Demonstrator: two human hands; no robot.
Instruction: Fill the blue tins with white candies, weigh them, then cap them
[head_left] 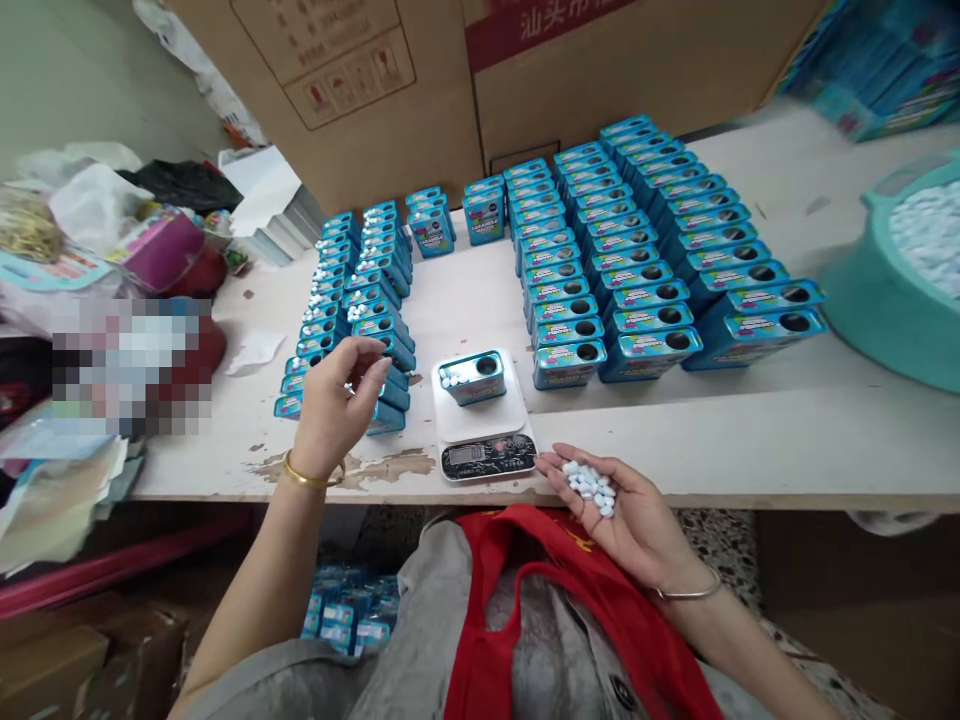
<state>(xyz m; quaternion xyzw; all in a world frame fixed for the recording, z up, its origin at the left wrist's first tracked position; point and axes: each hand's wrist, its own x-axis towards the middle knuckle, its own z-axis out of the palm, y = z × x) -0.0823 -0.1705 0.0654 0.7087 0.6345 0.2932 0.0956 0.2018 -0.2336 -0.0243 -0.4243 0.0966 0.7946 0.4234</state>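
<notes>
My right hand [626, 510] lies palm up at the table's front edge, cupping a small heap of white candies [590, 486]. Above the left group of tins, my left hand [337, 405] hovers with curled fingers and a gap between thumb and forefinger; nothing shows in it. Between my hands sits a white digital scale [480, 425]. One blue candy tin [480, 385] stands on its platform, with a few candies on the lid beside the round hole. Several blue tins [386, 330] near my left hand also have candies on their lids.
Rows of blue tins with open round holes [570, 365] stand right of the scale. A turquoise tub [862, 320] full of white candies is at the far right. A large cardboard box [420, 120] backs the table. Bags and a purple container [161, 250] crowd the left.
</notes>
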